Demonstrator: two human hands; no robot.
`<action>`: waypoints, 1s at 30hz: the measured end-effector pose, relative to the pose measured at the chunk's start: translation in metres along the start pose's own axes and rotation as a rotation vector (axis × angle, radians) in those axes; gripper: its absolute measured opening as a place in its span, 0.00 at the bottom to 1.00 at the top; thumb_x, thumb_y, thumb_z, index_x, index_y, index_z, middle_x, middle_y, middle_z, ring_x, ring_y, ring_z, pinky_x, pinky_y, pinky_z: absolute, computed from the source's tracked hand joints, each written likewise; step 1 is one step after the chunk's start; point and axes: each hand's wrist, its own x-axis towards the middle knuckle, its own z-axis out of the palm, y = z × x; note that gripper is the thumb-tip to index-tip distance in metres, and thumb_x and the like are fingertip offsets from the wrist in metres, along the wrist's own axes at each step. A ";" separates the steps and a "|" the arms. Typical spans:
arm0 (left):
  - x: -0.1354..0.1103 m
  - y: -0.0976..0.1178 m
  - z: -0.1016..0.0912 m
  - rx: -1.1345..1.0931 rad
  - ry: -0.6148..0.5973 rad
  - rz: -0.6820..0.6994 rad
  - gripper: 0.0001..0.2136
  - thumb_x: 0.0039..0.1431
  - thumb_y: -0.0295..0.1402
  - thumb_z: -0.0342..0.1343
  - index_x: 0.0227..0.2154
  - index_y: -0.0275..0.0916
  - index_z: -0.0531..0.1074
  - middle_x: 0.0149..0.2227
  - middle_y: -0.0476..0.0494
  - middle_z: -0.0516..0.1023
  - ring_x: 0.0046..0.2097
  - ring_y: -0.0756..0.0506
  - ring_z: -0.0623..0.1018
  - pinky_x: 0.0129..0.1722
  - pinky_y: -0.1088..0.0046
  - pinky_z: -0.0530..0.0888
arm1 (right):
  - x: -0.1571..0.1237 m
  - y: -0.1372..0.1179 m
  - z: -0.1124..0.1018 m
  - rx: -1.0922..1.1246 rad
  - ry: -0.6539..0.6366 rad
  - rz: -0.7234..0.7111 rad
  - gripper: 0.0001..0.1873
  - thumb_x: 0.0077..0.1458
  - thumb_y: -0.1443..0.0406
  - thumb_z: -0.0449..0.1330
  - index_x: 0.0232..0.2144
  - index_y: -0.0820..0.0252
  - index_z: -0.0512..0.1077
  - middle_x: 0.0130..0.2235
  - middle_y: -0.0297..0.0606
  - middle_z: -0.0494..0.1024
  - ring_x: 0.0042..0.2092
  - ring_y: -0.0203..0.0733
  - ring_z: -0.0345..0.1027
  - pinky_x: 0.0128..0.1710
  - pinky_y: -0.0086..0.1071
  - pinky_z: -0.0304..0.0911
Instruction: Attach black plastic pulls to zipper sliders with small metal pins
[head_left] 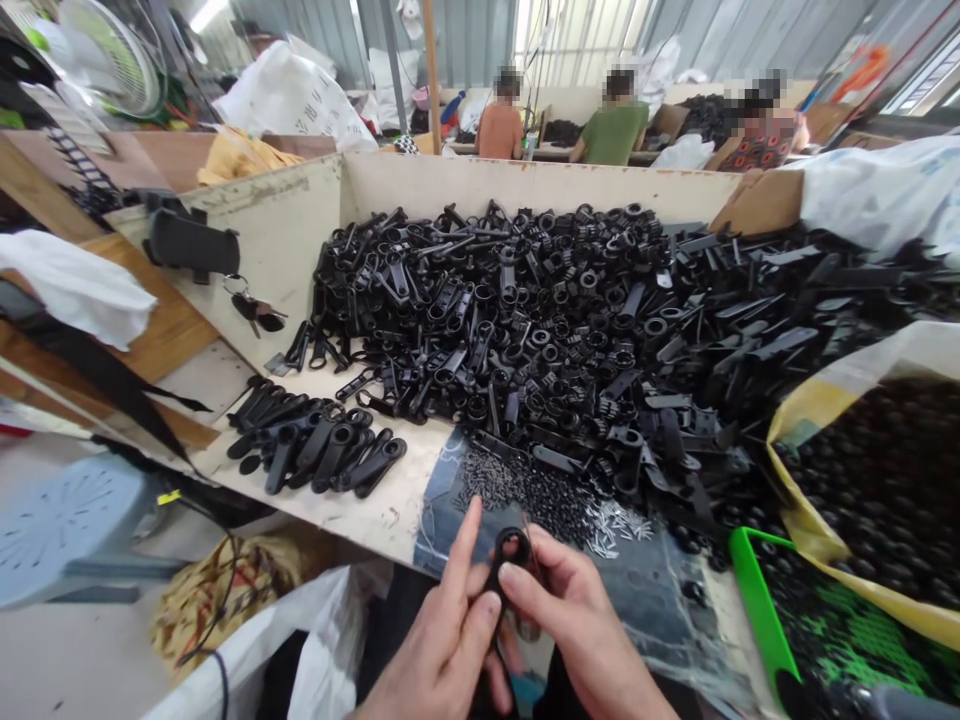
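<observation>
A black plastic part with a ring-shaped end (495, 572) is held in front of me at the table's front edge, ring end up. My left hand (448, 638) is closed on it, thumb pressed along its side and index finger stretched out. My right hand (574, 600) grips the same part near the ring, thumb on its face. The fingers hide much of its lower end. Just beyond lie small dark pieces (536, 490) and silvery pins (615, 525) on a dark cloth (637, 580).
A big heap of black plastic parts (510, 320) fills the table's back. Similar parts (322, 445) lie in rows at left. At right are a sack of black pieces (892, 480) and a green tray (757, 590). Keys (259, 312) hang at left. Several people sit far back.
</observation>
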 end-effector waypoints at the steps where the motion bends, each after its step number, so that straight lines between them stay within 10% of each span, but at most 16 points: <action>1: 0.000 -0.001 0.000 -0.042 0.018 0.017 0.33 0.61 0.37 0.64 0.68 0.50 0.62 0.47 0.42 0.83 0.31 0.45 0.78 0.41 0.71 0.77 | 0.000 0.003 0.000 -0.024 0.011 -0.029 0.18 0.57 0.50 0.69 0.30 0.59 0.76 0.31 0.31 0.65 0.28 0.35 0.59 0.24 0.26 0.59; 6: 0.006 -0.008 0.001 0.113 0.022 0.043 0.28 0.64 0.36 0.60 0.67 0.46 0.65 0.26 0.48 0.80 0.25 0.43 0.73 0.39 0.69 0.74 | 0.006 0.017 0.006 -0.112 0.056 -0.115 0.17 0.62 0.52 0.64 0.30 0.58 0.73 0.30 0.29 0.64 0.24 0.33 0.61 0.22 0.26 0.60; 11: 0.013 -0.006 -0.003 0.098 0.166 0.211 0.23 0.63 0.37 0.61 0.62 0.46 0.72 0.49 0.40 0.84 0.50 0.37 0.79 0.57 0.65 0.69 | 0.018 0.017 0.011 -0.178 0.115 -0.213 0.18 0.58 0.51 0.67 0.28 0.57 0.75 0.29 0.32 0.67 0.28 0.38 0.63 0.25 0.28 0.63; 17: 0.030 0.033 -0.073 0.631 0.552 0.528 0.13 0.59 0.35 0.65 0.47 0.46 0.83 0.48 0.39 0.84 0.51 0.34 0.79 0.58 0.61 0.66 | 0.039 -0.007 0.007 -0.452 -0.013 -0.234 0.23 0.57 0.54 0.67 0.52 0.55 0.78 0.32 0.32 0.75 0.27 0.38 0.63 0.27 0.29 0.62; 22: 0.076 0.056 -0.135 1.408 0.731 0.721 0.19 0.68 0.36 0.51 0.55 0.34 0.77 0.46 0.31 0.84 0.45 0.33 0.79 0.49 0.55 0.65 | 0.057 -0.025 -0.020 -0.808 0.125 -0.390 0.18 0.67 0.54 0.56 0.42 0.55 0.81 0.33 0.37 0.79 0.31 0.42 0.70 0.31 0.32 0.65; 30: 0.096 0.047 -0.141 1.477 0.817 0.881 0.16 0.69 0.32 0.51 0.54 0.38 0.77 0.56 0.33 0.80 0.57 0.30 0.73 0.58 0.47 0.59 | 0.086 -0.027 -0.040 -1.218 0.337 -0.414 0.10 0.64 0.58 0.59 0.38 0.53 0.79 0.39 0.36 0.79 0.33 0.43 0.75 0.28 0.32 0.59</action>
